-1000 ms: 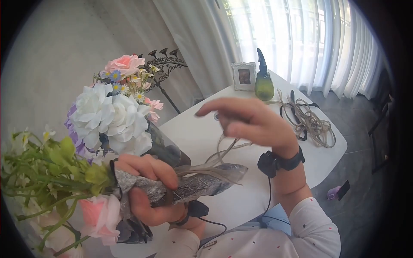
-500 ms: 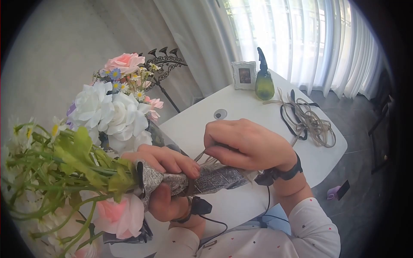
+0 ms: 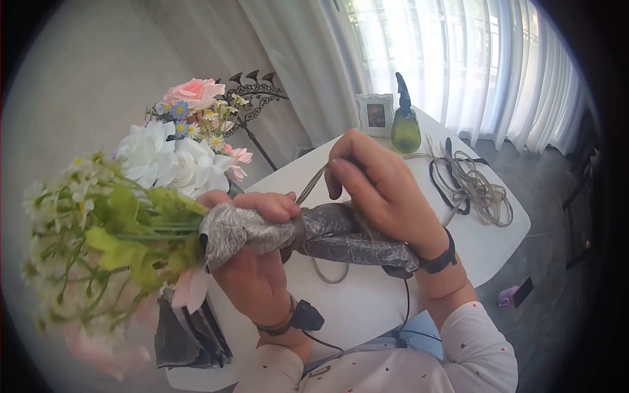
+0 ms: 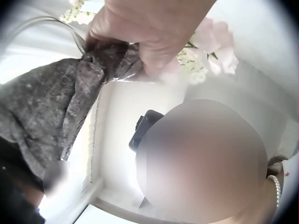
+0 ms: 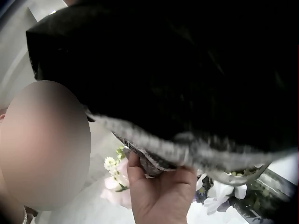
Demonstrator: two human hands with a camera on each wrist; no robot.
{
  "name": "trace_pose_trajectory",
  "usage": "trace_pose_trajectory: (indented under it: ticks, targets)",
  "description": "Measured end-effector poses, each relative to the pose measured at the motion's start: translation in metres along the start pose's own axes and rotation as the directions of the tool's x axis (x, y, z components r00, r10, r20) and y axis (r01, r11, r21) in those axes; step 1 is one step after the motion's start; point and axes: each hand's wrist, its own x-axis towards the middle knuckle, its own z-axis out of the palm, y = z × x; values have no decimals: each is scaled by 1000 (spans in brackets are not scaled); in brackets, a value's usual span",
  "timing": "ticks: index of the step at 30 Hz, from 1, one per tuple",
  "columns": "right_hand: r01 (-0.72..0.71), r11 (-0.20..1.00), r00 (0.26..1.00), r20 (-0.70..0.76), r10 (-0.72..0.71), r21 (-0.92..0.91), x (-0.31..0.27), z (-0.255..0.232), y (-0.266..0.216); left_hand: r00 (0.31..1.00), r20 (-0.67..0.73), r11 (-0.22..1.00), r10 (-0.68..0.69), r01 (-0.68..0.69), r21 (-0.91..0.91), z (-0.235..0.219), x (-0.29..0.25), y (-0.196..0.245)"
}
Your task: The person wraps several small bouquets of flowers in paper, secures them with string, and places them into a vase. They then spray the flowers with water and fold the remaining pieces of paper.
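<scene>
In the head view my left hand grips a bouquet of green leaves, small white blossoms and pink roses by its neck, with the flowers pointing left. Grey patterned wrapping paper covers the stems and flares to the right; it looms large in the left wrist view. A grey-brown ribbon circles the narrow part of the wrap. My right hand pinches a strand of it above the wrap, fingers curled, and a loop hangs below. The right wrist view is mostly the wrap's dark underside.
More artificial flowers stand behind the bouquet. At the back of the white table are a white photo frame and a green spray bottle. Tangled ribbon lies on the right. Folded dark paper is at the front left.
My right hand came down from above to the wrap, then drew up and back with the ribbon strand. My left hand has lifted and turned the bouquet, still gripping it; its wrapped end shifted right.
</scene>
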Motion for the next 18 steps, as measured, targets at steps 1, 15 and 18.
trace_pose_trajectory:
  ticks: [1,15,18]
  targets:
    - [-71,996,996,-43,74,54,1,-2,-2,1000,-4,1000,5,-5,2,0,0,-2]
    - [153,988,988,3,-153,-16,-10,36,3,988,-20,967,156,-157,-200,10,-3,-27]
    - [117,993,993,24,-117,-14,-11,35,1,966,-28,932,255,-239,273,15,-4,-29]
